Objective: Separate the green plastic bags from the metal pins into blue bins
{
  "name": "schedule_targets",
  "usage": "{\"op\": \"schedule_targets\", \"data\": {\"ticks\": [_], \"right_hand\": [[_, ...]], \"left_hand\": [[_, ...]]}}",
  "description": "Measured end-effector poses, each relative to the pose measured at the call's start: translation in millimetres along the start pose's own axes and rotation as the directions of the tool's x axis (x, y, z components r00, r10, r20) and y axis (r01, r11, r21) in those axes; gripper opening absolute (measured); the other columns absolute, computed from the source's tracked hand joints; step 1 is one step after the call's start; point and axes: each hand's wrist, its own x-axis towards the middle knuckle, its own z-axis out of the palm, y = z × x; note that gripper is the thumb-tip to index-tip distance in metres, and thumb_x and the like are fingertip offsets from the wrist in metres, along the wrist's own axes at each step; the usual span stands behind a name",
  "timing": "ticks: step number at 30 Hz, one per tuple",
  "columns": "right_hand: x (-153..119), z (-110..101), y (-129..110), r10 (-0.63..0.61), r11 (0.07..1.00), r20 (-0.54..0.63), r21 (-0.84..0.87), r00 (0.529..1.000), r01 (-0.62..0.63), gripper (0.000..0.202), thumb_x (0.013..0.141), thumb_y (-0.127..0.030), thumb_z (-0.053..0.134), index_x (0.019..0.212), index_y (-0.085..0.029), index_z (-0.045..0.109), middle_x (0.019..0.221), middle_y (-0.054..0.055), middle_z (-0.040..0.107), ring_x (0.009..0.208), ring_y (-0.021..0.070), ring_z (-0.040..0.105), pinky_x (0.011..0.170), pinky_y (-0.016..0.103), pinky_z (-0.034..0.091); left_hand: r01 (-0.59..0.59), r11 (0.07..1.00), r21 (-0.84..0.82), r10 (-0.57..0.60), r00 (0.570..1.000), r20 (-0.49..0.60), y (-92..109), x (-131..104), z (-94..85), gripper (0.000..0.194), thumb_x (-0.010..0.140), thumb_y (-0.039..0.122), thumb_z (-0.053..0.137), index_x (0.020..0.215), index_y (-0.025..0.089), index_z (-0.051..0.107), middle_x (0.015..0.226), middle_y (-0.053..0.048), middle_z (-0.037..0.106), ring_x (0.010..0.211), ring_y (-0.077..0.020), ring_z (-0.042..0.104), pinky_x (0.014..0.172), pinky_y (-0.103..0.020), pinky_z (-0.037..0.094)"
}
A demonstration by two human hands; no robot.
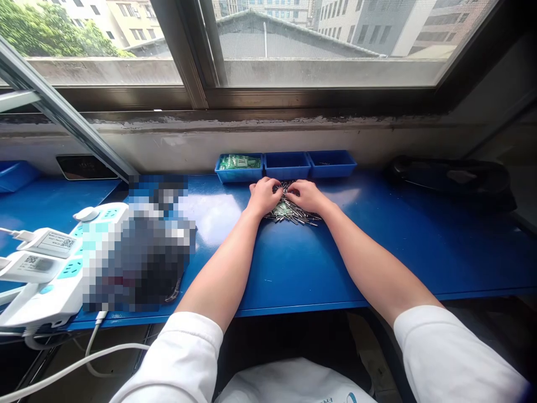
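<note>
A heap of thin metal pins lies on the blue table, with pale green pieces among them. My left hand rests at the heap's left side, its fingers curled inward. From the right, my right hand reaches over the same heap, thumb and fingers bent together. The fingertips of both hands are close to each other above the pins. What is pinched there is too small and partly hidden to make out.
Behind the heap stand three blue bins: the left bin holds green packets, then the middle bin and the right bin, with a few thin pieces. A white power strip and a blurred-out object lie left; a black bag lies right.
</note>
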Motion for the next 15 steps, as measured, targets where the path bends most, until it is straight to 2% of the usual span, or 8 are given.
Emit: {"op": "schedule_targets", "data": {"ticks": [10, 15], "right_hand": [[0.1, -1.0, 1.5, 0.065, 0.969, -0.009, 0.240, 0.998, -0.061, 0.010, 0.079, -0.023, 0.067, 0.083, -0.020, 0.075, 0.088, 0.004, 0.075, 0.081, 0.0183, 0.067, 0.076, 0.029, 0.049], [0.9, -2.1, 3.3, 0.098, 0.956, -0.062, 0.283, 0.993, -0.077, 0.009, 0.078, -0.024, 0.068, 0.079, -0.020, 0.075, 0.080, 0.002, 0.075, 0.074, 0.0170, 0.065, 0.070, 0.028, 0.048]], "left_hand": [[-0.011, 1.000, -0.014, 0.011, 1.000, -0.007, 0.9, -1.1, -1.1, 0.019, 0.087, 0.031, 0.053, 0.095, 0.024, 0.069, 0.109, -0.005, 0.069, 0.107, -0.0251, 0.061, 0.100, -0.045, 0.037], [-0.041, 0.998, -0.037, 0.040, 0.999, -0.015, 3.7, -2.5, -4.1, 0.018, 0.087, 0.033, 0.054, 0.093, 0.024, 0.069, 0.108, -0.004, 0.070, 0.107, -0.0236, 0.062, 0.100, -0.043, 0.037]]}}
